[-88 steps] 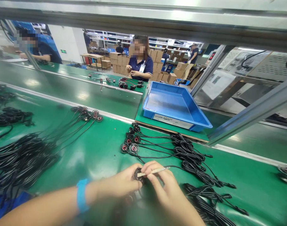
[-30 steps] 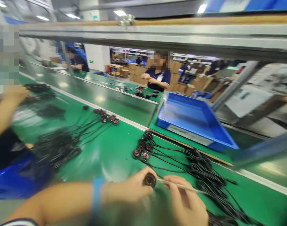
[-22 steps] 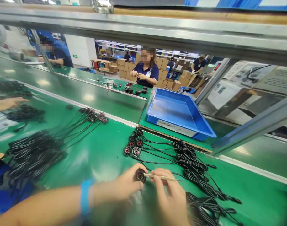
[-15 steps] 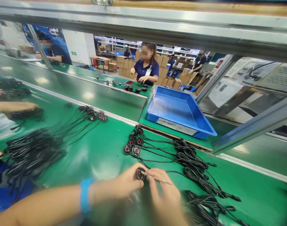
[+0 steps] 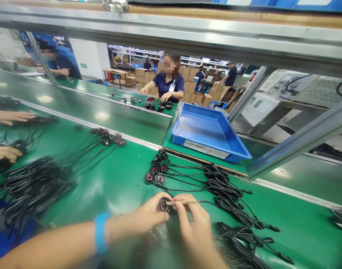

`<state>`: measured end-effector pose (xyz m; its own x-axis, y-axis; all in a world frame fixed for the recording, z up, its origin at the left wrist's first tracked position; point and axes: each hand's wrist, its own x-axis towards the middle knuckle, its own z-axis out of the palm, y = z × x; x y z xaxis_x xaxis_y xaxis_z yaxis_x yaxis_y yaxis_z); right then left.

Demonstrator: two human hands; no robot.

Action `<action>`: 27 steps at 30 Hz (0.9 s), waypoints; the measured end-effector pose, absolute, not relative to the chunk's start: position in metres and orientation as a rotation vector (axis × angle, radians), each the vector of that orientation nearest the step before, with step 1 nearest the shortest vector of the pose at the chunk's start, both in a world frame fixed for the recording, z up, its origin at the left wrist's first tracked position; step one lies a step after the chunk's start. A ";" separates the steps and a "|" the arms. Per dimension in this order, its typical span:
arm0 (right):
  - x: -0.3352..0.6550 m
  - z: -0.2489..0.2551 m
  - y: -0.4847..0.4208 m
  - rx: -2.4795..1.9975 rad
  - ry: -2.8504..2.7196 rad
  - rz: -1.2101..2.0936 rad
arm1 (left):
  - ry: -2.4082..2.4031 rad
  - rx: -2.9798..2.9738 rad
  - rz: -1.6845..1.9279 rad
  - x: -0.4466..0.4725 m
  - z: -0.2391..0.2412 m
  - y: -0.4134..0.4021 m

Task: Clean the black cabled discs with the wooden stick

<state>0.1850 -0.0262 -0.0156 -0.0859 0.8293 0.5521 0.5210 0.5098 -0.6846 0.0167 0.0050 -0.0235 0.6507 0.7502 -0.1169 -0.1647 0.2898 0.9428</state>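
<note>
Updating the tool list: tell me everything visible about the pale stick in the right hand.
The stick is thin, straight and pale tan, wooden by its look. It lies roughly level across the view, held in the right hand, which hides part of it. Its left end overlaps the face of the round black part held in the left hand; whether it presses there is unclear.

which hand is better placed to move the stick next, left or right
Right, most likely: the right hand pinches the thin stick, its tip at the face of the round black part. The left hand is busy gripping that part.
</note>
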 end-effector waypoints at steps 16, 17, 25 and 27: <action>0.201 -0.004 -0.020 -0.906 -1.951 0.781 | 0.602 1.112 0.575 0.014 -0.026 0.007; 0.200 -0.005 -0.021 -0.932 -1.958 0.754 | 0.599 1.119 0.585 0.014 -0.026 0.007; 0.190 -0.011 -0.020 -1.029 -1.901 0.611 | 0.598 1.136 0.652 0.016 -0.028 0.004; 0.193 -0.008 -0.022 -1.033 -1.823 0.593 | 0.589 1.156 0.680 0.015 -0.024 0.005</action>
